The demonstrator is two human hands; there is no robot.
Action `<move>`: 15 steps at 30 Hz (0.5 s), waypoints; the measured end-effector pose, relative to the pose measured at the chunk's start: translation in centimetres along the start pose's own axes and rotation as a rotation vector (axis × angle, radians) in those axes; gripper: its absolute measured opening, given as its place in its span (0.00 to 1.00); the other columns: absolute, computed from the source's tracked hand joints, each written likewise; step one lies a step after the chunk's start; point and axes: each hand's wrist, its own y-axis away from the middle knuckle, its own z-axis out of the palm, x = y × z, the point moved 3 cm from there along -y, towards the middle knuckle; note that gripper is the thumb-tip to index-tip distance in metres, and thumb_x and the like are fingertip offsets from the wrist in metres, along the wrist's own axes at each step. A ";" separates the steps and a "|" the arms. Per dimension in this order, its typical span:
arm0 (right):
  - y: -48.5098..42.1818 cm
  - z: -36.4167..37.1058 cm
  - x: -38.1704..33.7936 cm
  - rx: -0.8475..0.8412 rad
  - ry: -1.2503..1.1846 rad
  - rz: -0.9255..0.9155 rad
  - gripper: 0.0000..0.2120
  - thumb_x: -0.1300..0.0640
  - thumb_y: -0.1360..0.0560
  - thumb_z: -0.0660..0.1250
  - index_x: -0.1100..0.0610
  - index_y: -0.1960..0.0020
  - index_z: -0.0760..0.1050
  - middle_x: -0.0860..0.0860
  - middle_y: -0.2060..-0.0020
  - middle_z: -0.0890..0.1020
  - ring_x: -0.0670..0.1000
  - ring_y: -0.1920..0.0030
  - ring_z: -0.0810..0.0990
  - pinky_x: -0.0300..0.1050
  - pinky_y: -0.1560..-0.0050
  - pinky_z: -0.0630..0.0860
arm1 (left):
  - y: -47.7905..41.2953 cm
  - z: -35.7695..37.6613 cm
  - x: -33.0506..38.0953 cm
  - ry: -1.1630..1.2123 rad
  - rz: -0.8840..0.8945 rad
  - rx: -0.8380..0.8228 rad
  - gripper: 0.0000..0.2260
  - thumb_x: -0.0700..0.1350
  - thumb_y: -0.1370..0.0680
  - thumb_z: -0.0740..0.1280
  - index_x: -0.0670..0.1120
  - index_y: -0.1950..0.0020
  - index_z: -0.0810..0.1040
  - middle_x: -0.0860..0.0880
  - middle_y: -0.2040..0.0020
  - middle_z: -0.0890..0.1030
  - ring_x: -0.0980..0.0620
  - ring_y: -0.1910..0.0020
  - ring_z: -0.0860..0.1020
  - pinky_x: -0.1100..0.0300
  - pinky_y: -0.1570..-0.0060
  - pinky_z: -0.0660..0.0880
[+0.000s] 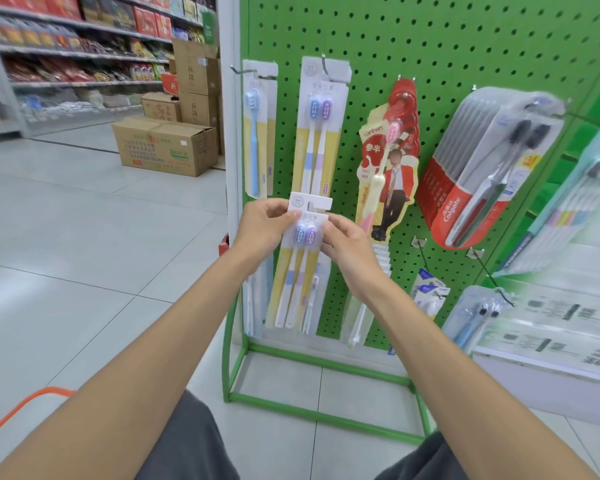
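A two-toothbrush pack (300, 268), white and yellow card with a blue and a purple brush, hangs upright in front of the green pegboard rack (440, 46). My left hand (262, 226) pinches the pack's top left corner. My right hand (347, 245) grips its right edge beside the brush heads. The card's white hang tab with its slot (310, 202) sits just above my fingers. An identical pack (317, 126) hangs on a hook directly above.
Other packs hang on the rack: a single blue brush (255, 133), a red-and-yellow pack (388, 161), a Colgate bundle (489, 168). Bare hooks (421, 251) stick out lower right. Cardboard boxes (165, 145) stand at the left, and an orange handle (25, 407) lies by my knee.
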 end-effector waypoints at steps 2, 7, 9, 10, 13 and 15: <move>-0.6 -0.1 -1.9 -0.016 0.035 0.008 0.19 0.57 0.19 0.62 0.55 0.28 0.69 0.52 0.37 0.78 0.50 0.38 0.78 0.51 0.33 0.73 | -0.8 -1.7 1.7 -0.014 0.012 0.062 0.05 0.39 0.22 0.69 0.47 0.53 0.84 0.48 0.54 0.86 0.47 0.52 0.84 0.46 0.43 0.79; -3.1 -0.9 -8.6 -0.024 0.027 -0.001 0.26 0.54 0.17 0.57 0.51 0.21 0.54 0.50 0.25 0.64 0.52 0.26 0.64 0.53 0.25 0.60 | -3.8 -5.3 6.2 -0.088 0.035 0.277 0.05 0.44 0.24 0.71 0.46 0.51 0.86 0.51 0.54 0.86 0.50 0.50 0.83 0.48 0.43 0.79; -4.3 -0.9 -11.5 -0.012 0.032 -0.037 0.28 0.52 0.17 0.56 0.51 0.20 0.51 0.49 0.22 0.59 0.50 0.24 0.59 0.54 0.24 0.57 | -4.8 -5.8 8.2 -0.111 0.065 0.338 0.05 0.43 0.23 0.70 0.46 0.55 0.86 0.52 0.58 0.85 0.51 0.56 0.83 0.52 0.47 0.80; -4.8 -0.8 -12.8 -0.001 0.039 -0.056 0.29 0.50 0.18 0.56 0.52 0.20 0.50 0.49 0.22 0.57 0.50 0.23 0.58 0.55 0.23 0.55 | -5.2 -5.8 9.1 -0.141 0.077 0.361 0.07 0.42 0.23 0.69 0.46 0.58 0.85 0.53 0.62 0.84 0.52 0.61 0.81 0.55 0.49 0.79; -6.3 -0.7 -16.4 0.001 0.094 -0.086 0.33 0.43 0.22 0.56 0.51 0.20 0.52 0.48 0.22 0.58 0.51 0.23 0.58 0.58 0.24 0.55 | -6.7 -5.2 11.1 -0.258 0.116 0.409 0.13 0.39 0.23 0.67 0.43 0.69 0.76 0.48 0.71 0.72 0.51 0.69 0.67 0.57 0.63 0.72; -7.4 -1.0 -18.3 0.003 0.148 -0.101 0.31 0.44 0.19 0.54 0.51 0.20 0.51 0.47 0.22 0.57 0.51 0.23 0.55 0.55 0.24 0.54 | -7.8 -4.7 11.8 -0.324 0.158 0.433 0.16 0.37 0.25 0.65 0.43 0.71 0.66 0.45 0.72 0.62 0.50 0.70 0.60 0.57 0.67 0.59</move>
